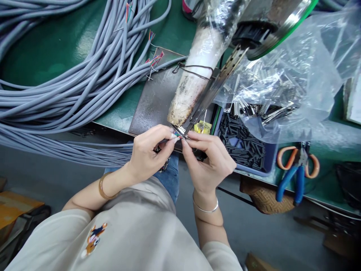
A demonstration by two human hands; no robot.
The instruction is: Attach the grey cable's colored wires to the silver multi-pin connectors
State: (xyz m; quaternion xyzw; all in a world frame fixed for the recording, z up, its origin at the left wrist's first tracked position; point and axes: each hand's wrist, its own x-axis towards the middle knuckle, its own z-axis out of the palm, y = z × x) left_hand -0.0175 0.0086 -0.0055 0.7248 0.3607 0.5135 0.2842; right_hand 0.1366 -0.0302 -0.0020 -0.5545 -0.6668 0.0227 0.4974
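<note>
My left hand (pixel 150 150) is closed, its thumb and forefinger pinching thin coloured wires (pixel 177 134) against a small metal connector (pixel 182 130). From the other side my right hand (pixel 207 156) pinches the end of the same connector. Right above my fingertips is the tip of a soldering iron (pixel 203 96), slanting down from the upper right. A white tube wrapped in plastic (pixel 194 67), browned at its mouth, ends just over the connector. My fingers hide part of the wires and connector.
Bundles of grey cable (pixel 84 82) cover the left of the green bench (pixel 113 116). A dark plate (pixel 149 101) lies under the tube. At right are a blue tray (pixel 269 158) of black sleeves, a plastic bag (pixel 304 71) of connectors, scissors (pixel 313 165) and blue-handled pliers (pixel 299 184).
</note>
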